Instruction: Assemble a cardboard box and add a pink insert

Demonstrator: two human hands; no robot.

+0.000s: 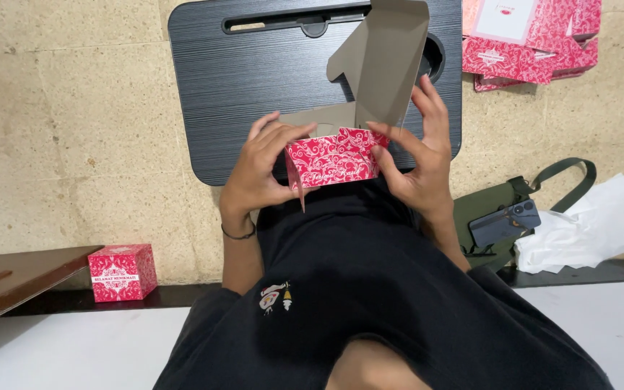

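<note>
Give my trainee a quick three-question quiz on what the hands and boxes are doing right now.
1. True or false: both hands grip the half-folded red patterned cardboard box.
2. Where does the finished red cube box sit: A) on the black lap desk, B) on the floor at the left, C) on the green bag?
3. What lies on the green bag?

Key: 1 true: left hand, right hand. 2 B. 3 A dark smartphone.

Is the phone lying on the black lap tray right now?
No, the phone rests on the green bag, right of the black lap tray, apart from it.
</note>
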